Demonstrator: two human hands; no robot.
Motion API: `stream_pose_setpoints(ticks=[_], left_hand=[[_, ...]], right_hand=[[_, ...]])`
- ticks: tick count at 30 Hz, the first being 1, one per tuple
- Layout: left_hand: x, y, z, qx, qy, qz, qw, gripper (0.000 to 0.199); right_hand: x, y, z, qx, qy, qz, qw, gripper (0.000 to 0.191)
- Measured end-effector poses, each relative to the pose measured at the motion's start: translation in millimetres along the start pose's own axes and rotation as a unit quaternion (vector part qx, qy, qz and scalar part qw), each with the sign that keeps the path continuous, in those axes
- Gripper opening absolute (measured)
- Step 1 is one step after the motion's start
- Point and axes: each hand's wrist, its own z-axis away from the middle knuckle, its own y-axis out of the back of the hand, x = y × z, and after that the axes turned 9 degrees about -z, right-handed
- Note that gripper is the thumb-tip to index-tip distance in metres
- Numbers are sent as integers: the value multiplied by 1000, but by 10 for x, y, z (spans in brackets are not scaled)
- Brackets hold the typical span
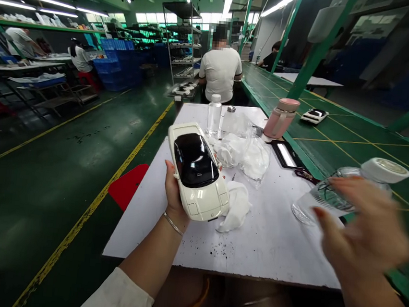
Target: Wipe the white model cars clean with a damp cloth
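Note:
My left hand is wrapped round a white model car with a black roof and windows, lifted above the white tabletop. Its nose tilts down toward me. Motion smears my right hand, whose thumb and fingers are apart with nothing seen between them. Behind that hand is a clear bottle with a white lid, partly covered by the fingers; I cannot tell whether they touch it. Crumpled white tissue lies beside the car's front, and more white wads in clear plastic sit farther back.
On the table stand a clear bottle and a pink flask, near a black-framed light strip. A second white model car rests on the green conveyor at right. A person in white sits ahead.

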Motion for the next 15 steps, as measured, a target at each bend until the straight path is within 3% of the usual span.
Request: stream_pose_setpoints(ticks=[1,3,6,8,11,15], left_hand=[[-1,-2,2,-1,0,-1,1000,87],[-1,-1,3,3,-4,-10,1000,88],[4,19,-8,2,-12,-28,1000,88],[8,41,-22,3,-20,-35,999,87],[12,64,-39,3,-36,-39,999,84],[7,62,-47,8,-38,-35,999,82]], right_hand=[[-90,-116,-88,43,48,-13,998,43],[-194,-426,-252,-46,109,-34,992,36],[-176,-897,-351,-184,57,-36,981,33],[-112,-1074,-325,-215,23,-50,975,23],[-41,-1051,-285,-197,-20,-122,973,14],[-184,-763,-387,-77,-187,-284,937,22]])
